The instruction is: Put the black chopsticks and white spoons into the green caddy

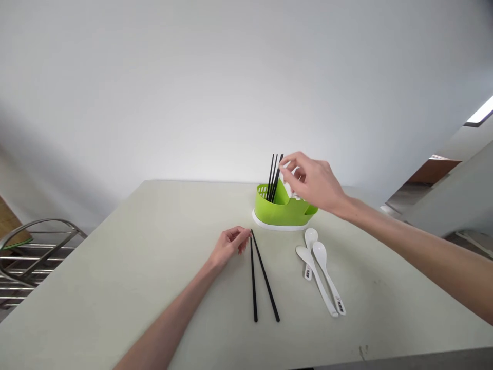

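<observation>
The right hand (314, 182) hovered above the green holder (287, 208), its thumb and forefinger pinched in a fine grip at the top of one of the black chopsticks standing upright (274, 177) in the holder's taller, slotted compartment; from where I stood I could not tell whether the fingertips truly clasped the stick or only touched it. The other fingers were loosely curled.

The left hand (230, 246) rested on the counter (115, 288), fingers drawn together so the grip closed on the far tips of the two loose chopsticks (260, 280). Those two lay flat, touching at the pinched end and spreading apart toward the near edge.

The holder sat on a white base toward the far edge of the counter, roughly at its middle, just beyond the left hand. Just right of the loose chopsticks lay three white spoons (319, 270), bowls toward the holder, handles pointing at the near edge, overlapping one another.

Past the counter's left edge stood a metal rack (34, 257).
</observation>
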`<action>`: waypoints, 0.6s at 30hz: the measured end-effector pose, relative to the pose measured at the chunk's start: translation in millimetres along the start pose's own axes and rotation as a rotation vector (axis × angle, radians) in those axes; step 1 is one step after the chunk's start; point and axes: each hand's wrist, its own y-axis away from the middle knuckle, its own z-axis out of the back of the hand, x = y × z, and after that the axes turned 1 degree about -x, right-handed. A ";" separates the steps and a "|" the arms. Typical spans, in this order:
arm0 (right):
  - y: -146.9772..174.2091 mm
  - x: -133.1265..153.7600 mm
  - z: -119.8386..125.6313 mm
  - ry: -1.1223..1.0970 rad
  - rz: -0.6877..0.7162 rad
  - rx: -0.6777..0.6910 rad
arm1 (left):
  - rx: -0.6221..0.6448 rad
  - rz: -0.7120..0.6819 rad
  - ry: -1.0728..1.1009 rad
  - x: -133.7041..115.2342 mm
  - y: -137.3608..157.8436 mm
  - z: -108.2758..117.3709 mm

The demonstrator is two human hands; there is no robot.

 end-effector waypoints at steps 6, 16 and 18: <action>80.0 24.3 -16.4 0.139 -0.053 0.607 | -0.234 -0.033 0.103 -1.7 -4.5 7.4; 128.1 40.9 -75.5 0.283 -0.231 0.882 | -0.246 -0.008 0.123 -8.2 -1.0 9.4; 125.2 51.1 -87.4 0.320 -0.224 0.860 | -0.238 -0.008 0.126 -8.8 -1.4 9.1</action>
